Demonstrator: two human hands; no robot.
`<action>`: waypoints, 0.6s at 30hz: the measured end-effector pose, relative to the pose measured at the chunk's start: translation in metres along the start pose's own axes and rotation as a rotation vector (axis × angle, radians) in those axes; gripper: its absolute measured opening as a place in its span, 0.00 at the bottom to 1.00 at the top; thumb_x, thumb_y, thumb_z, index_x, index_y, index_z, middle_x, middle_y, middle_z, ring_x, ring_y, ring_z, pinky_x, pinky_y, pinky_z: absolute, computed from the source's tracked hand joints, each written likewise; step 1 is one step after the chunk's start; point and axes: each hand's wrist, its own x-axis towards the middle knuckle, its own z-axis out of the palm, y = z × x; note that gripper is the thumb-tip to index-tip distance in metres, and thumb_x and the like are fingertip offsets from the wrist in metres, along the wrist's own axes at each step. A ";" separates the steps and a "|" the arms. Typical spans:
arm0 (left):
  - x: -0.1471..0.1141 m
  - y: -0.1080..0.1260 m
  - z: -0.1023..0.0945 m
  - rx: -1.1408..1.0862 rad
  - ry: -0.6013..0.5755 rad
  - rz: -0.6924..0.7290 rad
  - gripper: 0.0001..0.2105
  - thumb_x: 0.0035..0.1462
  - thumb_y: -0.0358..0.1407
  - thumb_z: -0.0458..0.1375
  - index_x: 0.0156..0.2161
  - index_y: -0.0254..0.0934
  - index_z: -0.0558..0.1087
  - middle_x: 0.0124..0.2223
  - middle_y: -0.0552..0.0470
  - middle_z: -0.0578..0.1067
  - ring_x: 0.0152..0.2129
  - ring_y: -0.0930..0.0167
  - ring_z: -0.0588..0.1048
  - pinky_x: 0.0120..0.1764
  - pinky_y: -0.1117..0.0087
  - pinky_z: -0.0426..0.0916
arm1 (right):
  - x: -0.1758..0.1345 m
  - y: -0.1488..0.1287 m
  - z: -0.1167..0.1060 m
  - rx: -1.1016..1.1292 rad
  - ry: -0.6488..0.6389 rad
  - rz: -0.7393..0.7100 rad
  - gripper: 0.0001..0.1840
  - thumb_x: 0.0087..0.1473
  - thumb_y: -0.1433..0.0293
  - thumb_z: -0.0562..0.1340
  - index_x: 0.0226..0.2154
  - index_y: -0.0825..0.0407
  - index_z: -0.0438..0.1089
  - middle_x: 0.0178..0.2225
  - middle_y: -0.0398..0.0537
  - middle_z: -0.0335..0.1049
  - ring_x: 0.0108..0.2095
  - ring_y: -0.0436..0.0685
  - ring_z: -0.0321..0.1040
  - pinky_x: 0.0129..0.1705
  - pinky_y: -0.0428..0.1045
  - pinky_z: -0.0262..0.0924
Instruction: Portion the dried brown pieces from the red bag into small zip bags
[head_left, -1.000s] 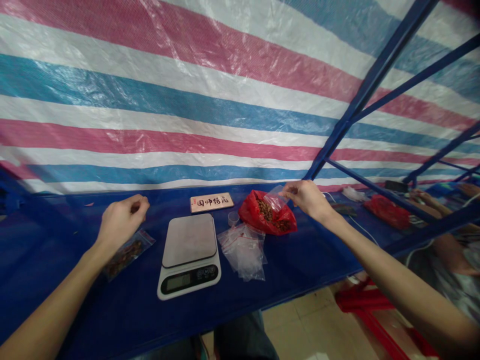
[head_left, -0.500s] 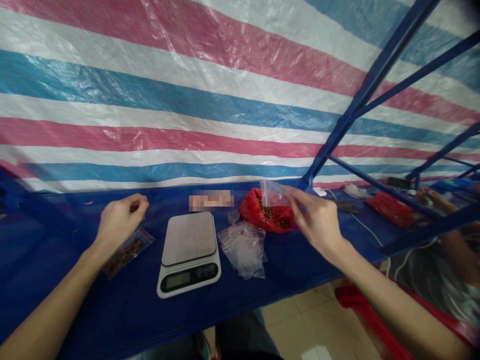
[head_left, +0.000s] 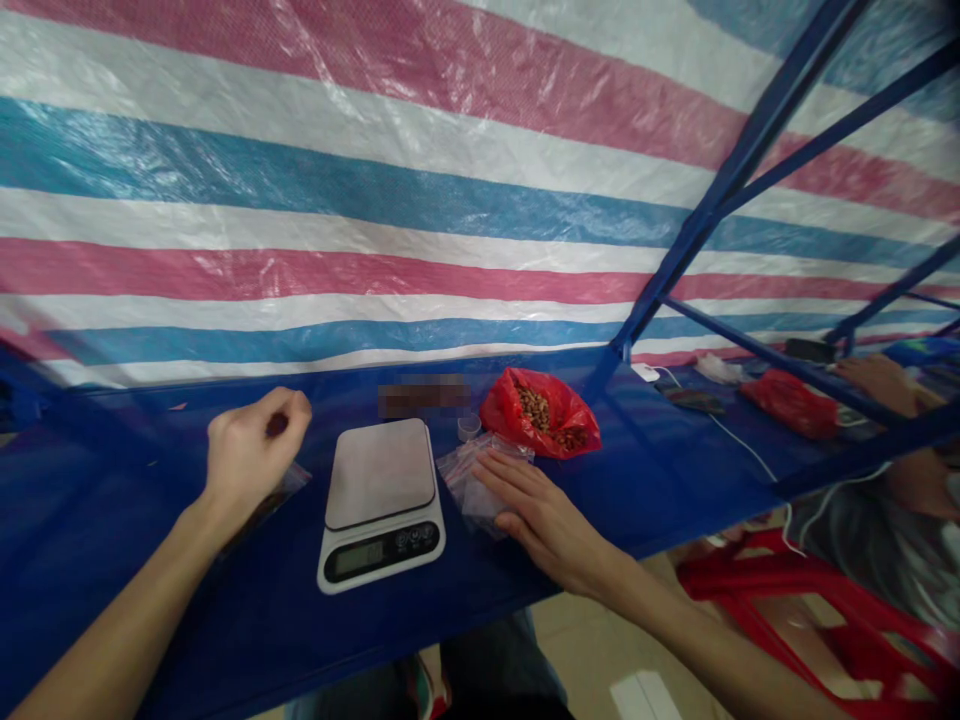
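My left hand [head_left: 259, 440] is a loose fist above the left side of the table, with something small and dark brown showing in the curl of its fingers. Under that wrist lies a clear zip bag [head_left: 296, 480] of brown pieces, mostly covered. My right hand [head_left: 544, 510] rests with fingers stretched out on a pile of clear zip bags [head_left: 461, 465]. Between my hands stands a white kitchen scale [head_left: 381, 490] with a bare platform. Behind the right hand, an open red plastic bag [head_left: 510, 410] holds small brown pieces [head_left: 534, 408]. A small clear cup [head_left: 469, 427] touches its left side.
The blue table [head_left: 247, 640] meets a striped plastic sheet [head_left: 337, 270] at the back. A blue metal frame [head_left: 675, 270] slants upward on the right. Beyond it are a white cable [head_left: 739, 455], another red bag [head_left: 791, 400], a person's arm [head_left: 881, 380] and a red stool [head_left: 780, 580].
My right hand has moved left and down from the red bag onto the clear bags. The clear bag it pinched no longer shows in its fingers. My left hand has shifted slightly right, still closed.
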 end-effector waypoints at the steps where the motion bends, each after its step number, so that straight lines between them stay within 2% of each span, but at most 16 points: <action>1: -0.010 0.016 -0.002 -0.015 0.056 0.141 0.17 0.64 0.44 0.50 0.28 0.40 0.74 0.25 0.53 0.77 0.24 0.68 0.75 0.34 0.68 0.66 | 0.005 0.002 -0.004 0.018 0.076 0.012 0.27 0.74 0.59 0.52 0.70 0.47 0.63 0.68 0.56 0.66 0.68 0.65 0.62 0.69 0.64 0.59; 3: -0.040 0.055 -0.003 -0.088 0.051 0.481 0.13 0.64 0.38 0.53 0.29 0.42 0.76 0.28 0.53 0.80 0.26 0.68 0.78 0.37 0.67 0.71 | 0.017 0.007 -0.011 0.051 0.209 0.051 0.22 0.74 0.62 0.52 0.62 0.47 0.72 0.60 0.56 0.74 0.61 0.63 0.70 0.64 0.61 0.65; 5: -0.078 0.098 0.003 -0.123 -0.011 0.783 0.10 0.62 0.32 0.55 0.40 0.43 0.80 0.39 0.50 0.85 0.37 0.67 0.82 0.47 0.66 0.74 | 0.029 0.013 -0.016 0.101 0.252 0.094 0.20 0.74 0.64 0.52 0.55 0.48 0.77 0.52 0.55 0.78 0.53 0.61 0.75 0.58 0.57 0.68; 7: -0.117 0.133 0.018 -0.056 -0.037 0.915 0.15 0.63 0.35 0.56 0.52 0.41 0.79 0.56 0.46 0.81 0.53 0.63 0.78 0.57 0.63 0.72 | 0.039 0.017 -0.019 0.174 0.197 0.093 0.19 0.73 0.64 0.53 0.50 0.49 0.79 0.47 0.53 0.80 0.49 0.60 0.77 0.54 0.55 0.70; 9: -0.147 0.155 0.036 0.031 -0.087 0.966 0.22 0.65 0.39 0.55 0.61 0.36 0.75 0.67 0.43 0.73 0.64 0.61 0.71 0.61 0.63 0.70 | 0.046 0.021 -0.022 0.242 0.112 0.076 0.18 0.73 0.63 0.55 0.45 0.50 0.80 0.44 0.52 0.81 0.45 0.59 0.78 0.51 0.53 0.70; 11: -0.167 0.162 0.055 0.103 -0.101 0.951 0.25 0.65 0.38 0.55 0.65 0.34 0.71 0.71 0.40 0.66 0.69 0.59 0.64 0.63 0.60 0.68 | 0.048 0.023 -0.024 0.271 0.066 0.073 0.19 0.72 0.60 0.56 0.41 0.51 0.80 0.41 0.52 0.81 0.42 0.59 0.78 0.47 0.51 0.71; 14: -0.180 0.159 0.074 0.116 -0.066 0.890 0.25 0.64 0.36 0.56 0.66 0.37 0.70 0.74 0.41 0.61 0.72 0.58 0.58 0.65 0.57 0.66 | 0.044 0.026 -0.026 0.256 0.066 0.110 0.21 0.72 0.59 0.55 0.38 0.51 0.80 0.36 0.52 0.80 0.38 0.58 0.77 0.43 0.50 0.70; 18: -0.188 0.155 0.084 0.086 -0.050 0.798 0.26 0.62 0.32 0.57 0.65 0.36 0.70 0.75 0.40 0.58 0.73 0.57 0.55 0.67 0.55 0.65 | 0.040 0.032 -0.024 0.137 0.136 0.090 0.18 0.72 0.68 0.53 0.45 0.51 0.80 0.39 0.53 0.79 0.41 0.58 0.77 0.45 0.50 0.70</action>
